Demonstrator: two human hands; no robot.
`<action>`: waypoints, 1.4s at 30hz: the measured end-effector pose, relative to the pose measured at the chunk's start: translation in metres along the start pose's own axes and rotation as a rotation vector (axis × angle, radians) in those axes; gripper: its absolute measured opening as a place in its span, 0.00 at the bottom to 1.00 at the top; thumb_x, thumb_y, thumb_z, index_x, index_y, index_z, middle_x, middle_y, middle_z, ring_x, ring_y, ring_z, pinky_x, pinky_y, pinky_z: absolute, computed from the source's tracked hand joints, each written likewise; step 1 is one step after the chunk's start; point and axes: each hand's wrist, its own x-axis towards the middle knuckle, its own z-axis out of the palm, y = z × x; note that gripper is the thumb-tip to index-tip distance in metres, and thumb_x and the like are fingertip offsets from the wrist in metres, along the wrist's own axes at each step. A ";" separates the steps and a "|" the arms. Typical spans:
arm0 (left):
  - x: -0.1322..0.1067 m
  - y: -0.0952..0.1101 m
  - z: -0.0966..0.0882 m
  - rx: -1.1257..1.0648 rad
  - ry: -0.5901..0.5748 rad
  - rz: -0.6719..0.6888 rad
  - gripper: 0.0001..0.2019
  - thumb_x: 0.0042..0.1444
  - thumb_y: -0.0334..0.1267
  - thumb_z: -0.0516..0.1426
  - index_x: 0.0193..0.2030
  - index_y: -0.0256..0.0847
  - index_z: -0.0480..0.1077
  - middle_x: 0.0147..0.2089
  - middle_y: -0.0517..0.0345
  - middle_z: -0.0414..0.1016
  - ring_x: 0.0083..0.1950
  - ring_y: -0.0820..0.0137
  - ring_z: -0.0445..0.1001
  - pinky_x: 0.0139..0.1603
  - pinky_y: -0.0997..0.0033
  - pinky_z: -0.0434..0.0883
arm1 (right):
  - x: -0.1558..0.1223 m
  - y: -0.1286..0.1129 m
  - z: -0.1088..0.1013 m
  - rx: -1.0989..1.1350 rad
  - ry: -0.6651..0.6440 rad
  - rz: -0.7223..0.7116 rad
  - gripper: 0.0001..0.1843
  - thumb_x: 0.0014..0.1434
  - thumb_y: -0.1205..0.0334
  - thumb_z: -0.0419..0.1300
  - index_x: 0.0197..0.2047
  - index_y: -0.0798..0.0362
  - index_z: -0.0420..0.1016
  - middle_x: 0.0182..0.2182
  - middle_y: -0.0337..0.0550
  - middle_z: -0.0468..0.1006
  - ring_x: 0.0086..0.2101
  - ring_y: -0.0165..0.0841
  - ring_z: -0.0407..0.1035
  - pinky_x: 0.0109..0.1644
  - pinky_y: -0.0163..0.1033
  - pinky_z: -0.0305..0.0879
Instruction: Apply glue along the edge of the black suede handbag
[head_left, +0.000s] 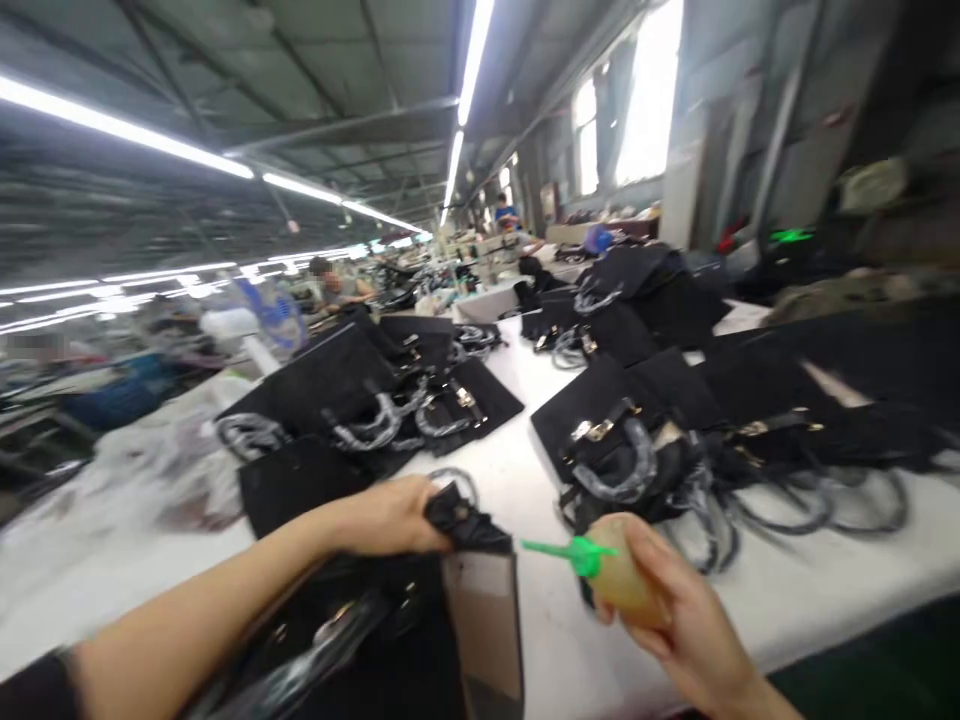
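**Black bag in one hand, glue bottle in the other**

Nearest to me lies the black bag (390,620) at the front edge of the white worktop (525,470); my left hand (390,515) has its grip clenched on the bag's folded top edge, beside a grey flap that hangs down; my right hand (675,610) grips a small amber bottle (622,580) with a green nozzle (566,550), the nozzle pointing left toward the bag and just short of it; the picture is blurred, so finer detail is lost; farther back, heaps of black handbags (622,430) with wrapped handles cover the worktop on both sides; other people sit at distant tables.
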 end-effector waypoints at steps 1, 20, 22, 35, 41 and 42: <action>-0.005 -0.006 0.003 -0.033 -0.037 -0.010 0.06 0.54 0.37 0.62 0.31 0.36 0.73 0.29 0.66 0.70 0.32 0.73 0.69 0.31 0.77 0.66 | 0.000 0.002 -0.010 -0.038 0.041 0.009 0.29 0.54 0.38 0.65 0.48 0.52 0.68 0.25 0.44 0.78 0.20 0.30 0.71 0.13 0.23 0.42; 0.090 -0.065 0.063 0.095 -0.138 -0.084 0.11 0.51 0.37 0.63 0.43 0.41 0.79 0.35 0.62 0.79 0.37 0.70 0.74 0.37 0.77 0.69 | 0.009 0.032 -0.064 -1.123 0.367 -0.374 0.26 0.53 0.38 0.58 0.45 0.47 0.78 0.36 0.41 0.84 0.36 0.38 0.78 0.41 0.38 0.74; 0.091 -0.069 0.068 0.091 -0.140 -0.086 0.11 0.51 0.37 0.63 0.42 0.41 0.79 0.35 0.62 0.79 0.37 0.70 0.74 0.38 0.76 0.69 | 0.014 0.036 -0.064 -1.158 0.363 -0.402 0.25 0.53 0.38 0.58 0.45 0.48 0.77 0.36 0.42 0.84 0.35 0.39 0.78 0.41 0.40 0.74; 0.089 -0.078 0.077 0.089 -0.109 -0.116 0.13 0.52 0.39 0.64 0.44 0.41 0.79 0.36 0.60 0.79 0.38 0.68 0.75 0.38 0.75 0.69 | 0.036 0.057 -0.066 -1.277 0.254 -0.507 0.22 0.60 0.42 0.55 0.47 0.49 0.75 0.39 0.44 0.84 0.37 0.40 0.78 0.44 0.40 0.72; 0.089 -0.079 0.079 0.095 -0.093 -0.119 0.14 0.52 0.39 0.65 0.46 0.41 0.79 0.38 0.59 0.80 0.38 0.68 0.75 0.39 0.75 0.69 | 0.035 0.051 -0.061 -1.297 0.185 -0.491 0.20 0.62 0.43 0.54 0.44 0.49 0.75 0.36 0.42 0.83 0.35 0.39 0.78 0.41 0.38 0.70; 0.089 -0.079 0.080 0.094 -0.091 -0.119 0.14 0.52 0.39 0.65 0.46 0.41 0.79 0.38 0.59 0.81 0.39 0.68 0.75 0.39 0.75 0.69 | 0.034 0.050 -0.061 -1.302 0.150 -0.459 0.20 0.62 0.43 0.54 0.43 0.48 0.75 0.36 0.41 0.83 0.35 0.38 0.78 0.39 0.37 0.70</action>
